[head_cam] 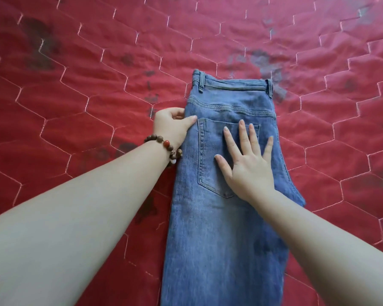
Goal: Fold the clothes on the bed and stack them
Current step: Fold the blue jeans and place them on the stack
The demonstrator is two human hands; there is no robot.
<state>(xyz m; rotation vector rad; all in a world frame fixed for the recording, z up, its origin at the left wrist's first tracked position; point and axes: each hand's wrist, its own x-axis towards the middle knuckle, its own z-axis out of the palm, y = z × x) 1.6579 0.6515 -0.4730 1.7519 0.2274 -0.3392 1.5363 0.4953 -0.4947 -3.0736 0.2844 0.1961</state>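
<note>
Jeans halved lengthwise, held for the next fold

Denim under inspection: one pair of blue denim jeans [221, 195] lies on the red quilted bedspread [75, 85], already doubled leg over leg, back pocket uppermost. Waistband sits at the far end; the legs run toward the person and pass out of the lower edge of the view, so the hems cannot be checked.

Right hand [248, 160]: flat on the back pocket, fingers straight and spread, pressing the cloth down and holding nothing.

Left hand [173, 124]: at the garment's left edge just below the waistband, thumb on top of the denim and fingers curled at the edge (they appear to pinch it, though the underside is hidden). A bracelet of brown and red beads [166, 146] circles that wrist.

Governing relation: the long axis runs straight away from the person, and both hands sit at the far, waistband end. Judgement: a crosswise fold must bring hems and waistband together along that axis, so the hands need to reach back toward the body. No stack of folded clothes is in view.
</note>
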